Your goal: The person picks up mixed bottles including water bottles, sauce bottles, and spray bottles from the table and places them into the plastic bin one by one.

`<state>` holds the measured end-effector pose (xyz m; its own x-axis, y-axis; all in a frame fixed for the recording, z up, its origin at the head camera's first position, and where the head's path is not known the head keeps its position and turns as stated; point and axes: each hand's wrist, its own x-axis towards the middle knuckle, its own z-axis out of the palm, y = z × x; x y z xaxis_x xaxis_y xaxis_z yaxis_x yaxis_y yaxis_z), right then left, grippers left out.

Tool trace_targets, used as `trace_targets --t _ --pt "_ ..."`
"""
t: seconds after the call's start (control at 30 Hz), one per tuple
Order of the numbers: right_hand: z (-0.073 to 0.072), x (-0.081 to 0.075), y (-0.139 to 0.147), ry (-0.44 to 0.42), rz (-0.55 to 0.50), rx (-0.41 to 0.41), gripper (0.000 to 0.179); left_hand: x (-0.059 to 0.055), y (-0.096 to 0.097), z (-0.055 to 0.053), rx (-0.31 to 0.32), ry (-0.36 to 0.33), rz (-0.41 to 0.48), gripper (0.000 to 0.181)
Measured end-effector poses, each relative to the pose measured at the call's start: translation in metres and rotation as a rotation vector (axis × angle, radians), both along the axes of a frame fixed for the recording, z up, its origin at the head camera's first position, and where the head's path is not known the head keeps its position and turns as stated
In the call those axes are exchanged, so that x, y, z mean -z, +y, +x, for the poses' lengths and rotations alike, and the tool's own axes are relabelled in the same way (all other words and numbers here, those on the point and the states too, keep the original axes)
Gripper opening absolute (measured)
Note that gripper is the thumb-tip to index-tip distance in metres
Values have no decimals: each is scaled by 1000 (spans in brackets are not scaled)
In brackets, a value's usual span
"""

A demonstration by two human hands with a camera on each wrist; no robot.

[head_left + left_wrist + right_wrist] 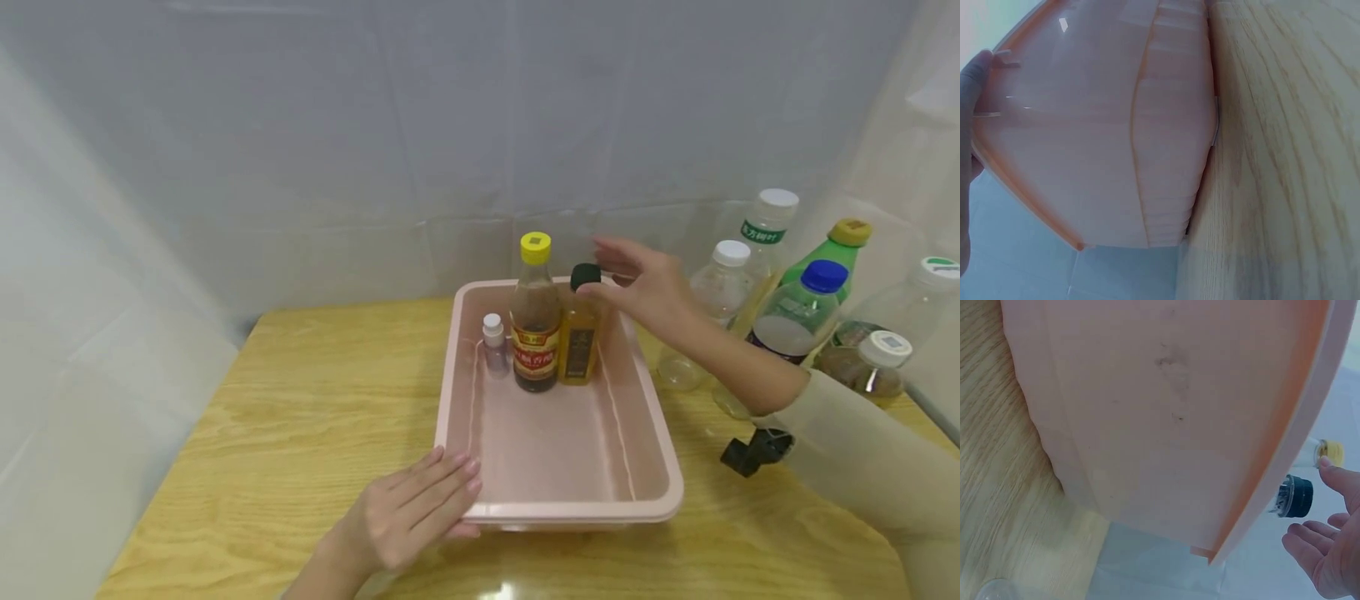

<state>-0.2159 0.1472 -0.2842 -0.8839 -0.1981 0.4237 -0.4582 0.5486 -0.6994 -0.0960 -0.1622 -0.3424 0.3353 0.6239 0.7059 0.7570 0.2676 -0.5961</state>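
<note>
Head view had my left hand (420,512) at the near left corner of the pink tub (555,511), fingers straight and close together on the rim. In the tub, towards its far end, stood a small bottle (496,352), then the yellow-capped bottle (535,337), then the dark-capped bottle (579,342). My right hand (647,287) reached over the far right rim, thumb and fingers apart about the dark cap; whether they touched it I couldn't tell. Further right, more bottles (795,321) stood clustered on the table (337,375).

Bottles (535,354) in tub (540,450), tub on table (322,392); more bottles (791,317) right
</note>
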Motion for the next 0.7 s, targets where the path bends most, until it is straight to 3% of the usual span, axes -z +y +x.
trace_targets --t 0.2,0.5,0.7 --pt "9 1 6 79 2 0 62 -1 0 -1 -2 2 0 33" --pt "23 4 16 103 -15 20 60 -1 0 -1 -6 -2 -2 33" --pt "36 9 19 238 76 24 62 -1 0 0 -7 -7 -4 33"
